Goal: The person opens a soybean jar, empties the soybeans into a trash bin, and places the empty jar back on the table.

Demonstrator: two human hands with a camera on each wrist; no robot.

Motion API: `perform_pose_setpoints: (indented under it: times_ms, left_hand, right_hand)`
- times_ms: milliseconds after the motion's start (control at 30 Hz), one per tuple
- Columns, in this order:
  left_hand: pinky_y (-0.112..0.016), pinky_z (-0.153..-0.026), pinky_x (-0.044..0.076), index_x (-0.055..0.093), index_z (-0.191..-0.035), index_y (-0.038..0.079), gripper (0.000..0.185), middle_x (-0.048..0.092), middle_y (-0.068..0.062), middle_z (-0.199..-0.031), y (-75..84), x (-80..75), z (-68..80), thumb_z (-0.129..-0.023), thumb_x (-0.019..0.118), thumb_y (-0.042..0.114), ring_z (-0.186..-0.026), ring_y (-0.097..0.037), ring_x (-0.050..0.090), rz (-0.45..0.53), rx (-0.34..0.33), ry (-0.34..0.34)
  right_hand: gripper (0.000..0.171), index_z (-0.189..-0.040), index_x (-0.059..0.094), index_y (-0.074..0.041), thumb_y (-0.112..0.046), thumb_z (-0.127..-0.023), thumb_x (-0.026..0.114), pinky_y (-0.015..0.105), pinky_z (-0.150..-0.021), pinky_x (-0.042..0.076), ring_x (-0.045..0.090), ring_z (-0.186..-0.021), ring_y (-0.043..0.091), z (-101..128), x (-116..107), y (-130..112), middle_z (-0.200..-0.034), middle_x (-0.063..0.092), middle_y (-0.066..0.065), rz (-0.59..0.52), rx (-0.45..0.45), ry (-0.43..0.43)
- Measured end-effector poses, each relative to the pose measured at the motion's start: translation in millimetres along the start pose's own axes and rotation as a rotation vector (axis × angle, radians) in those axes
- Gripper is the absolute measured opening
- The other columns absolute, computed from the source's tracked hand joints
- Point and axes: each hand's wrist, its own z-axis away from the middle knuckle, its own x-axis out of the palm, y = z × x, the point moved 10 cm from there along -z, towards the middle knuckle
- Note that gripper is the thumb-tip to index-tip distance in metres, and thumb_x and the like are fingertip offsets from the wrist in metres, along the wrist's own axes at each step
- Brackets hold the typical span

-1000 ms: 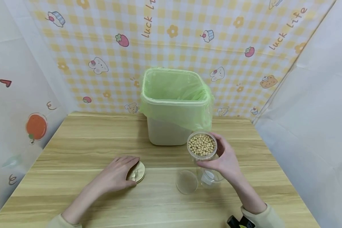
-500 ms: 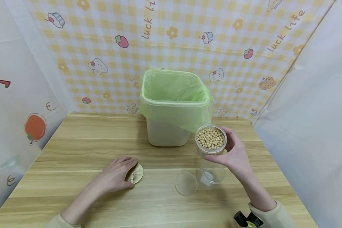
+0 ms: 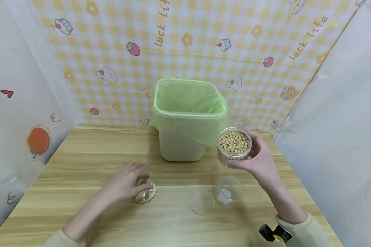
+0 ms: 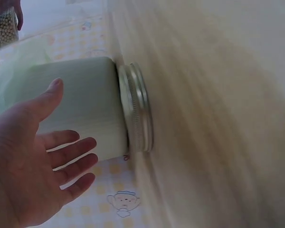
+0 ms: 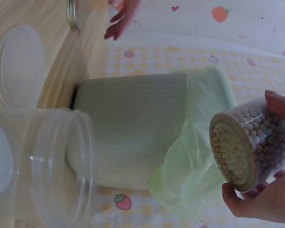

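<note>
My right hand grips a clear jar filled with round beige beans, perhaps soybeans. It is held above the table, right of the bin, its open mouth facing up. In the right wrist view the thumb and fingers wrap around the jar of beans. My left hand hovers over gold metal lids, which look stacked on the table. The left wrist view shows that hand's fingers spread and relaxed, apart from the lids. Below the raised jar stands an open clear jar with something white at its bottom.
A pale bin lined with a green bag stands at the back middle. A round translucent lid lies left of the open clear jar. Patterned cloth hangs behind the wooden table, with white sheets at both sides.
My right hand has carried the jar of beans up and to the right, away from the open clear jar. My left hand has lifted off the gold lids, which it was holding.
</note>
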Motion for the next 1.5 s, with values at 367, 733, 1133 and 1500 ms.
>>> perform_pose_setpoints:
  times_ms: [367,733,1133,1500]
  left_hand:
    - [-0.058,-0.103,0.050,0.059,-0.141,0.005,0.065,0.067,-0.019,-0.133,11.4,-50.0,-26.2,-0.091,0.075,0.045,-0.123,-0.039,0.062,0.034,0.017,0.128]
    - [-0.059,-0.107,0.048,0.059,-0.142,0.008,0.066,0.063,-0.018,-0.142,16.9,-87.1,-55.7,-0.093,0.070,0.051,-0.131,-0.040,0.058,0.056,0.006,0.169]
    - [-0.059,-0.104,0.048,0.060,-0.140,0.005,0.060,0.067,-0.017,-0.131,17.9,-121.6,-80.6,-0.101,0.059,0.051,-0.126,-0.037,0.060,0.150,-0.032,0.186]
    - [-0.046,-0.092,0.052,0.066,-0.131,0.010,0.059,0.071,-0.010,-0.113,2.3,-135.3,-102.6,-0.104,0.046,0.059,-0.105,-0.026,0.065,0.329,-0.133,0.205]
  right_hand:
    - [0.085,-0.145,0.050,-0.014,0.001,-0.071,0.090,0.016,-0.101,0.043,0.058,-0.123,0.007,-20,-13,-19,-0.137,0.060,-0.006,-0.014,0.006,0.022]
    - [0.079,-0.140,0.051,-0.017,0.000,-0.073,0.090,0.013,-0.093,0.050,0.059,-0.119,0.009,-47,-21,-33,-0.132,0.060,-0.007,-0.068,0.021,0.032]
    - [0.074,-0.135,0.053,-0.017,-0.004,-0.073,0.092,0.013,-0.091,0.051,0.058,-0.120,0.011,-84,-38,-56,-0.130,0.061,-0.005,-0.052,0.003,0.074]
    - [0.085,-0.147,0.047,-0.023,-0.023,-0.075,0.093,0.030,-0.101,0.050,0.054,-0.128,0.015,-115,-34,-70,-0.136,0.054,-0.004,0.097,0.062,0.041]
